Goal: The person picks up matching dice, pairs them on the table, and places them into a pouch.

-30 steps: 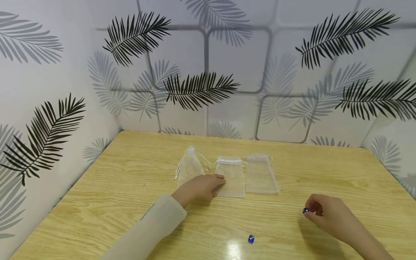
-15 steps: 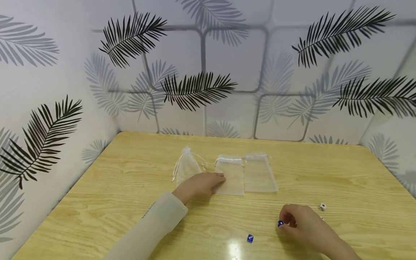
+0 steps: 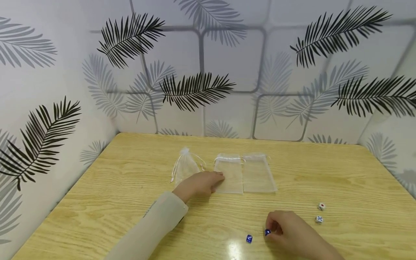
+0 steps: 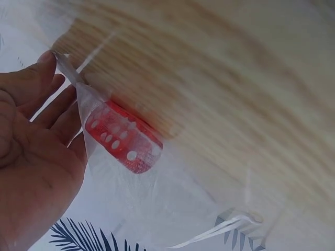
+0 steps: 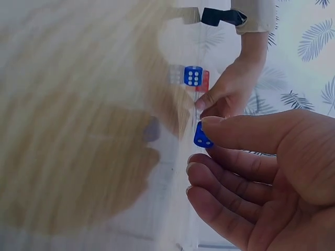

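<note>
In the head view my right hand [image 3: 290, 233] pinches a blue die [image 3: 267, 232] between thumb and fingers, low over the table. A second blue die [image 3: 248, 238] sits just left of it. My left hand [image 3: 199, 185] rests across the lower part of the left drawstring bag [image 3: 186, 164], its fingertips on the left edge of the middle sheer bag [image 3: 230, 175]. Red, white-dotted dice [image 4: 124, 137] show through sheer fabric beside the left palm in the left wrist view; the hand hides them in the head view.
A third sheer bag [image 3: 259, 175] lies flat right of the middle one. Two white dice [image 3: 321, 206] stand on the table [image 3: 344, 173] beyond my right hand. Patterned walls [image 3: 234, 61] close off the table's back and sides.
My right hand has moved left and nearer with the pinched blue die, close to the other blue die. Two white dice have come into view behind it. My left hand stays put.
</note>
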Demonstrator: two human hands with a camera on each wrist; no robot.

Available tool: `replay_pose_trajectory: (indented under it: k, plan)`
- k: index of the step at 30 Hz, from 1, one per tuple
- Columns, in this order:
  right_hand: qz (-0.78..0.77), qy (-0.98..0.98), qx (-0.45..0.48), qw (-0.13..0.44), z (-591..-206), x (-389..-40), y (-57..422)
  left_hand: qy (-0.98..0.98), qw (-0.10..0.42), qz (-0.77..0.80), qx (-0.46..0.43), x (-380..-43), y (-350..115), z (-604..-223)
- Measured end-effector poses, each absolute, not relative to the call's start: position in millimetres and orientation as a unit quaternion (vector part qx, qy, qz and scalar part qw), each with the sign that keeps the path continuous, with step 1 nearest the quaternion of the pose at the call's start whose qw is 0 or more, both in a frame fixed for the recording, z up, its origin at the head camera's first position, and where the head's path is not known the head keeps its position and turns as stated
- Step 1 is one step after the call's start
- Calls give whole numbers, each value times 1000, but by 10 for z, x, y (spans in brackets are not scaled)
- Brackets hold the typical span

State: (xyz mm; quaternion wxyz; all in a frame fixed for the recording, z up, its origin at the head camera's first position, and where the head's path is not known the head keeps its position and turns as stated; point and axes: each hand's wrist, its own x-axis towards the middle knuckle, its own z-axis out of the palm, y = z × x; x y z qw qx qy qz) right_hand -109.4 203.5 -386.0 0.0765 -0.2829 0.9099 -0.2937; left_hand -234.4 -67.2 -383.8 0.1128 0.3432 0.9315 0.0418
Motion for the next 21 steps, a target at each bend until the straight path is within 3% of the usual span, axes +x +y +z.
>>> replay_pose_trajectory:
  k: [16, 21]
  plan:
    - [-310, 901, -235, 195, -3830, -1058, 1872, 932, 157, 101, 311, -2352, -668, -3851]
    - [-310, 899, -226, 213, -3828, -1074, 1869, 934, 135, 109, 312, -2353, -680, -3835]
